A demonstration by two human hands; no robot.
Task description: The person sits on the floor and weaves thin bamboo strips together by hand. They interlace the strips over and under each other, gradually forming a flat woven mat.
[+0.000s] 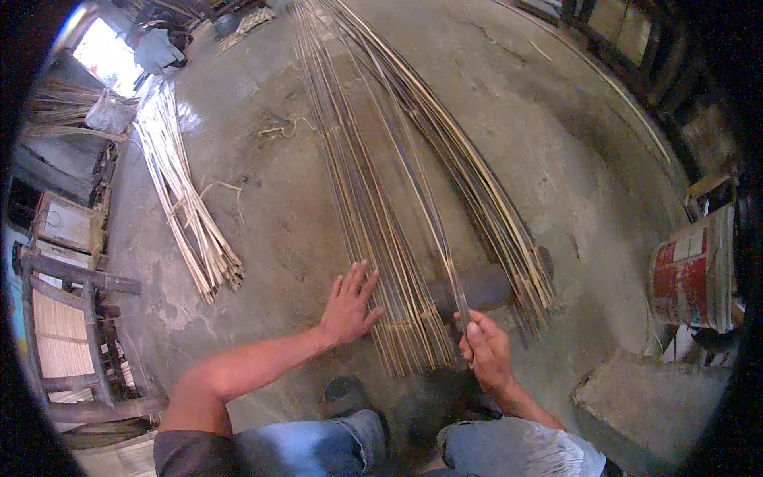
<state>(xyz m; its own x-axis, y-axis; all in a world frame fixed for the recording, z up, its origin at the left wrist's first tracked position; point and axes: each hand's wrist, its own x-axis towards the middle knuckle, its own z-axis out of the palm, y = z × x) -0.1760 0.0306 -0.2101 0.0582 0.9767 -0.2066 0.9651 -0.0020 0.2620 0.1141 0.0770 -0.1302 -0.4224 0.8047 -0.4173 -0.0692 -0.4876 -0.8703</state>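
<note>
Left hand [350, 306] lay flat, fingers spread wide, palm down on the near end of a layer of dark bamboo strips [373, 230] spread side by side on the concrete floor [556, 135]. Right hand [486, 350] was closed around the near end of a single strip [445, 262], thumb on top, the strip running away up the layer just right of the left hand. A second, paler fan of strips [485, 199] lay to the right, touching the first. A tied bundle of light strips [187, 203] lay well apart at left. A red and white drum [693, 274] stood at far right; a wooden frame [67, 318] at far left.
</note>
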